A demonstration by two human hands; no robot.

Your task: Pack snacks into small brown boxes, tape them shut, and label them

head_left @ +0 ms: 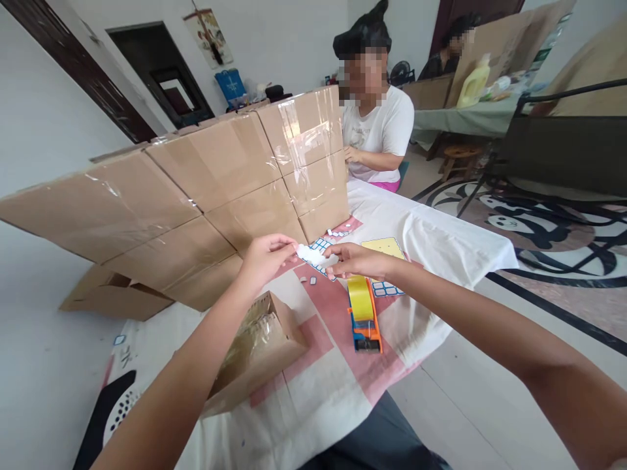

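My left hand point(274, 253) pinches the left end of a small white piece with a wavy edge point(309, 253), thumb and forefinger together. On the other side, my right hand point(360, 260) reaches in with thumb and forefinger apart around the right end of that piece; whether they touch it I cannot tell. Under both lies a sheet of blue-outlined white labels point(321, 244). Close to my right wrist stands an orange and blue tape dispenser point(376, 320) with a yellow tape roll point(361, 299). A yellow card point(385, 247) lies behind that wrist.
An open cardboard box point(264, 365) sits near my left forearm. Taped cartons point(235, 163) form a wall along the table's far left. Small white scraps point(337, 233) lie on the tablecloth point(431, 228). Across the table sits a person in a white shirt point(386, 121).
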